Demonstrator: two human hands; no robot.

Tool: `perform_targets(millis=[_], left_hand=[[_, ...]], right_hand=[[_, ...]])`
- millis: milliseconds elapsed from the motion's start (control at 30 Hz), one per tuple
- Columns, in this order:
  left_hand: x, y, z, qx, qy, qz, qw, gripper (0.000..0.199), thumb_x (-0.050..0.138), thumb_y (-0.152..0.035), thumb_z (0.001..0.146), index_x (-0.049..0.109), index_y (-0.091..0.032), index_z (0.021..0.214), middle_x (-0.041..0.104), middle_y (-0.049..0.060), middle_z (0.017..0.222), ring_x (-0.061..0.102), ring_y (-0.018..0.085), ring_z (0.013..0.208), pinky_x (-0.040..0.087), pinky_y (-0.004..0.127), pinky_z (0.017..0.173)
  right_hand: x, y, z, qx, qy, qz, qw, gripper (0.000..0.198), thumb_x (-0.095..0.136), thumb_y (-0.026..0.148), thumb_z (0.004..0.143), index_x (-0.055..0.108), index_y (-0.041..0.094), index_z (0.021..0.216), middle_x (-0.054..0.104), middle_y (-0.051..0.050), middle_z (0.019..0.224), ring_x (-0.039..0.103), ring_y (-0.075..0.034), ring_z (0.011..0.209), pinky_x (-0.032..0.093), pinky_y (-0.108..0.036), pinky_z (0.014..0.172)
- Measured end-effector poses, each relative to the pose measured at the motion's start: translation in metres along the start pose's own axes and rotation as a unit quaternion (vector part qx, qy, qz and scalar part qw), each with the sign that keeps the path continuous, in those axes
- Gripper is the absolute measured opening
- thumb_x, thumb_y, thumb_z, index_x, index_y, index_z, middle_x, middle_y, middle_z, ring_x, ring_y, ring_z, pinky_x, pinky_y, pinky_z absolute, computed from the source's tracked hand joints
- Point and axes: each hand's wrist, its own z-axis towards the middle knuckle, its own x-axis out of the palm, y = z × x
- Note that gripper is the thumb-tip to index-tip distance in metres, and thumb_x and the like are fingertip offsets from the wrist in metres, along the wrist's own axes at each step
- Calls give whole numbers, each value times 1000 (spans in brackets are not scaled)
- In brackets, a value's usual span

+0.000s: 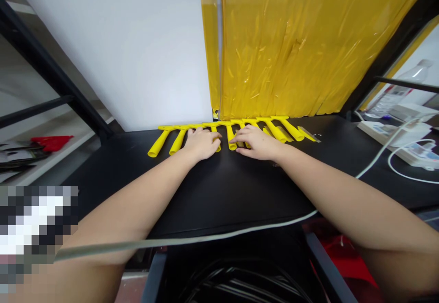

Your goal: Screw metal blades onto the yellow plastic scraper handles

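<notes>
Several yellow T-shaped tools with hollow, flared handles, like small squeegees, lie side by side on a black table (pixel 222 193). Their flat heads line up along the back, handles towards me. My left hand (pixel 202 144) lies over the middle of the row, fingers apart, with its index finger and thumb across one yellow handle (pixel 216 148). My right hand (pixel 257 143) reaches in from the right, its spread fingertips touching or just beside the neighbouring yellow handle (pixel 232 143). Both hands partly cover the tools beneath them. Two tools (pixel 157 145) show left of my left hand.
Behind the row stand a white panel (pixel 137 46) and a yellow plastic-covered panel (pixel 274 42). A pale cable (pixel 219 236) crosses the table's front edge. Power strips (pixel 401 143) and a clear bottle (pixel 401 85) stand right. Shelves with a red item (pixel 51 143) are left.
</notes>
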Motion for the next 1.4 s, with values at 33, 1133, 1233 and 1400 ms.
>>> perform_targets(millis=[33,1133,1233,1400], left_hand=[[0,-1,0,-3,6,-3,1000,52,34,-41,103,73,-33,135,73,11,138,57,42,132,37,65,108],[-55,37,-34,-45,-177,-418,890,35,46,-37,92,71,-22,110,72,5,123,62,27,116,49,40,103],[-46,36,-35,-60,-158,-457,873,36,46,-37,92,70,-23,114,71,5,123,64,25,107,52,38,93],[-42,30,-34,-87,-107,-589,796,37,46,-35,91,62,-23,121,62,2,84,55,16,67,44,27,59]], right_hand=[[1,-1,0,1,0,2,1000,29,69,27,99,79,18,124,75,-13,115,61,-33,110,48,-50,103],[-6,9,3,28,21,-13,999,32,72,29,96,76,17,126,73,-14,113,60,-33,109,50,-47,99],[-10,9,4,34,8,-4,999,32,71,29,97,75,18,126,72,-14,116,62,-34,114,50,-49,104],[-45,46,-2,40,56,28,997,21,72,27,96,76,20,115,73,-13,115,68,-31,109,54,-46,98]])
